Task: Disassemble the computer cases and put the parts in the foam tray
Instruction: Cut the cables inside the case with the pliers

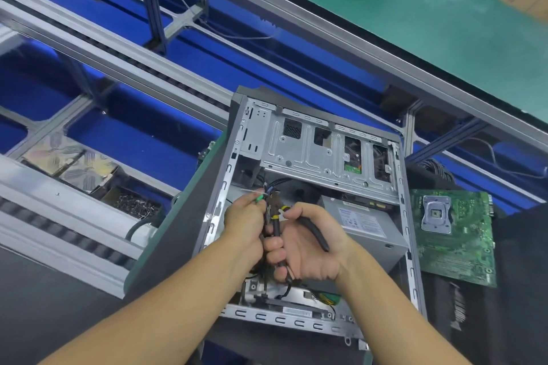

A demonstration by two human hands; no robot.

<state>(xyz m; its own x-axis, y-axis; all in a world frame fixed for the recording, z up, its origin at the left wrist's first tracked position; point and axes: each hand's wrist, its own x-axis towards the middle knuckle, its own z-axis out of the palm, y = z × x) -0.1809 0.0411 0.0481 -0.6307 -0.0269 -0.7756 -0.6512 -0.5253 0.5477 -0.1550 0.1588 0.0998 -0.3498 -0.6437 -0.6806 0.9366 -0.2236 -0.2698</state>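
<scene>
The open grey computer case [314,207] lay on its side, power supply [364,222] and cable bundle [271,216] inside; a green motherboard [456,237] lay just beside it.

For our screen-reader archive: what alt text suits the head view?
Two bare hands work inside an open computer case: the left hand holds a cable bundle, the right hand squeezes black-handled cutters on it. A green motherboard lies right of the case.

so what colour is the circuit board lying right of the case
Green, with a silver socket; the motherboard shows clearly in the head view.
</scene>
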